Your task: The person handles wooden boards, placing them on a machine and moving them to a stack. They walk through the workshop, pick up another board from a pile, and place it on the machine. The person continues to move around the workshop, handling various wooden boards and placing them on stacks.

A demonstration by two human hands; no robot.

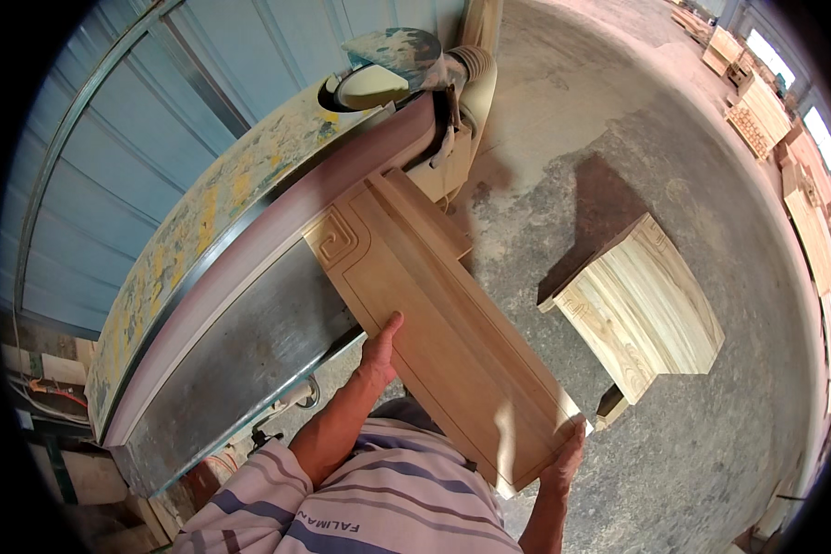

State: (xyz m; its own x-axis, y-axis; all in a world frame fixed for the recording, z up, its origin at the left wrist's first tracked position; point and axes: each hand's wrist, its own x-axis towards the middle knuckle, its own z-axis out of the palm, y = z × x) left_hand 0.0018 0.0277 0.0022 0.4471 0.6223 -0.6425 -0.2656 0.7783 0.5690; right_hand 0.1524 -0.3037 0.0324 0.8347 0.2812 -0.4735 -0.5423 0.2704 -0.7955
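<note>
A long wooden panel (pixel 452 323) with grooved lines and a carved square spiral at its far corner lies slantwise before me. My left hand (pixel 379 353) grips its left long edge near the middle, thumb on top. At the near right corner my right hand (pixel 565 459) holds the panel, its fingers partly hidden beneath. The panel's far end touches or nearly meets the pinkish sanding belt (pixel 249 245) of a belt sander and overlaps its steel table (pixel 240 355). Another piece of wood (pixel 425 208) shows behind the panel, beside the belt.
The sander's paint-worn cover (pixel 203 217) runs along the left, with a ribbed hose (pixel 471 65) at its far end. To the right, pale carved wooden panels (pixel 642 309) rest on a low support above the concrete floor (pixel 711 452). Stacked timber (pixel 760 111) stands far right.
</note>
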